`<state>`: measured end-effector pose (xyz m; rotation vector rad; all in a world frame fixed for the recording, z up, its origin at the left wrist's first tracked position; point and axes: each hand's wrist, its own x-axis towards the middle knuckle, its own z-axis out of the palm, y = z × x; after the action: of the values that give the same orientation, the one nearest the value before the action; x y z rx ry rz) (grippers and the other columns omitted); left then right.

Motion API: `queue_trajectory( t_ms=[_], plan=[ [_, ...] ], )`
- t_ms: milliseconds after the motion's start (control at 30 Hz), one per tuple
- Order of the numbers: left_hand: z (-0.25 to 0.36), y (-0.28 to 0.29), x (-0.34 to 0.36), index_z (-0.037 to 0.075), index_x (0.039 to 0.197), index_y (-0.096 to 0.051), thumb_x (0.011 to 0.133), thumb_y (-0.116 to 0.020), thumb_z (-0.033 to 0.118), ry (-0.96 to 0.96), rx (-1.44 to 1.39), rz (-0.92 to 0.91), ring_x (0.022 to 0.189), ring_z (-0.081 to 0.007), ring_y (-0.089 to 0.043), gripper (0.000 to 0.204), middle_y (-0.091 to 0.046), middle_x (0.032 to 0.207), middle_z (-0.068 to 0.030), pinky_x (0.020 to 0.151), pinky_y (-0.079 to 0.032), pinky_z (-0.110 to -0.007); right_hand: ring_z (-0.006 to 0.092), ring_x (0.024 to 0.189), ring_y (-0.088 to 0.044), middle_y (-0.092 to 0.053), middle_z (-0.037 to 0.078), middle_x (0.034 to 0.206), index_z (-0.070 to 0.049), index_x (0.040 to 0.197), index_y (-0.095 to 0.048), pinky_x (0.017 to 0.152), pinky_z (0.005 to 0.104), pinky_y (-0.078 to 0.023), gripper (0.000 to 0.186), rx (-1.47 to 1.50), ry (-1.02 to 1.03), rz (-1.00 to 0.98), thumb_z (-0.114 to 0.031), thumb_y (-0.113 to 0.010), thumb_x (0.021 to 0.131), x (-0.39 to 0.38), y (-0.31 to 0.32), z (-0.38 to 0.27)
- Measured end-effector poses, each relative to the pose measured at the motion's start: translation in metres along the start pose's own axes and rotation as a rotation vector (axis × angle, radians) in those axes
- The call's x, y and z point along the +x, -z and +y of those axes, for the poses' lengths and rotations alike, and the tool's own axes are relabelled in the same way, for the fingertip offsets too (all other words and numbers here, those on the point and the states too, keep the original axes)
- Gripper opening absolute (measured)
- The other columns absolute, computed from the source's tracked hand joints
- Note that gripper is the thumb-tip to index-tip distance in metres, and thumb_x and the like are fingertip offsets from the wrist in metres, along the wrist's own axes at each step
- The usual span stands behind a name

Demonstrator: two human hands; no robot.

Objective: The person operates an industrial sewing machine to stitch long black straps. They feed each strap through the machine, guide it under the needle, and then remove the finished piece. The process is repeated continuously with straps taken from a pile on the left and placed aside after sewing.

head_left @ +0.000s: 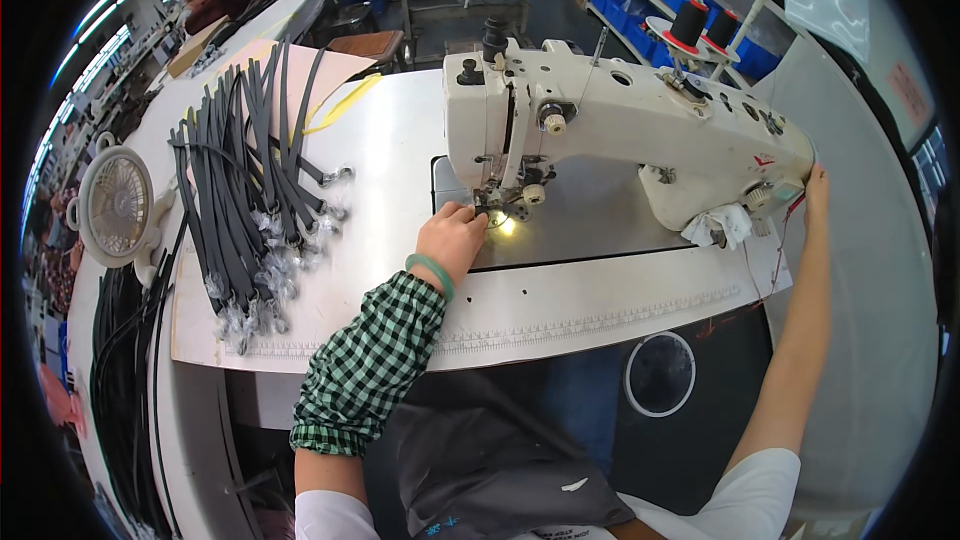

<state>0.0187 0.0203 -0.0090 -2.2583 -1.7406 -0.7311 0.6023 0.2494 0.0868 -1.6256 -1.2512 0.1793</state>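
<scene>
A white industrial sewing machine (590, 100) stands on the table in front of me. My left hand (452, 240), with a green bangle at the wrist and a checked sleeve cover (375, 360) on the forearm, is beside the presser foot and needle. Its fingers are pinched together; whatever is between them is too small or hidden to name. A small lamp (506, 227) lights the plate by the fingertips. My right hand (817, 192) reaches to the right end of the machine, by the handwheel side, where its fingers are mostly hidden.
Dark straps (235, 180) with metal clasps in clear plastic lie piled at the left. Beyond them are a small fan (115, 205) and more black strips (125, 380). White cloth (718, 225) is bunched at the machine's base; thread spools (690, 22) stand behind.
</scene>
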Motion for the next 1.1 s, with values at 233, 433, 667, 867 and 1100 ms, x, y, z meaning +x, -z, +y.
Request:
queue_trajectory(
  t_ms=[233, 433, 667, 867, 1100],
  plan=[
    [0.002, -0.011, 0.005, 0.007, 0.077, -0.06, 0.068, -0.058, 0.01, -0.023, -0.001, 0.076, 0.084, -0.0198, -0.054, 0.009, -0.058, 0.079, -0.0045, 0.069, -0.048, -0.029, 0.0212, 0.096, -0.051, -0.055, 0.012, 0.105, 0.001, 0.113, -0.046, 0.079, 0.0309, -0.04, 0.048, 0.17, -0.063, 0.011, -0.04, -0.033, 0.091, -0.025, -0.004, 0.054],
    [0.002, -0.004, -0.003, 0.007, 0.084, -0.061, 0.07, -0.055, 0.009, 0.016, 0.054, 0.053, 0.083, -0.0194, -0.053, 0.016, -0.057, 0.08, -0.0043, 0.069, -0.048, -0.029, 0.021, 0.1, -0.049, -0.051, 0.01, 0.111, 0.0, 0.114, -0.043, 0.08, 0.0323, -0.041, 0.047, 0.39, 0.013, 0.141, -0.04, -0.031, 0.092, -0.048, -0.025, 0.044],
    [-0.004, 0.002, 0.002, 0.01, 0.087, -0.061, 0.071, -0.054, 0.011, -0.089, 0.114, -0.01, 0.077, -0.0195, -0.052, 0.018, -0.056, 0.074, -0.0034, 0.066, -0.045, -0.029, 0.0246, 0.095, -0.052, -0.055, 0.013, 0.103, 0.001, 0.104, -0.05, 0.079, 0.0339, -0.041, 0.046, 0.02, 0.112, 0.092, -0.039, -0.032, 0.091, 0.008, 0.003, 0.052],
    [-0.046, 0.014, 0.011, 0.011, 0.081, -0.06, 0.069, -0.055, 0.01, 0.167, 0.283, -0.089, 0.079, -0.0206, -0.053, 0.013, -0.057, 0.074, -0.0039, 0.067, -0.046, -0.03, 0.0286, 0.091, -0.054, -0.058, 0.018, 0.096, 0.002, 0.103, -0.053, 0.08, 0.0365, -0.04, 0.052, -0.248, 0.168, -0.051, -0.044, -0.033, 0.087, 0.043, -0.022, 0.0],
    [-0.042, -0.002, 0.032, 0.009, 0.077, -0.059, 0.07, -0.054, 0.01, 0.223, 0.239, -0.084, 0.081, -0.0206, -0.052, 0.009, -0.057, 0.074, -0.0046, 0.069, -0.046, -0.03, 0.0234, 0.093, -0.053, -0.053, 0.014, 0.109, 0.002, 0.113, -0.047, 0.079, 0.0329, -0.042, 0.053, 0.158, 0.117, 0.144, -0.044, -0.033, 0.089, 0.051, 0.004, 0.103]
  ],
)
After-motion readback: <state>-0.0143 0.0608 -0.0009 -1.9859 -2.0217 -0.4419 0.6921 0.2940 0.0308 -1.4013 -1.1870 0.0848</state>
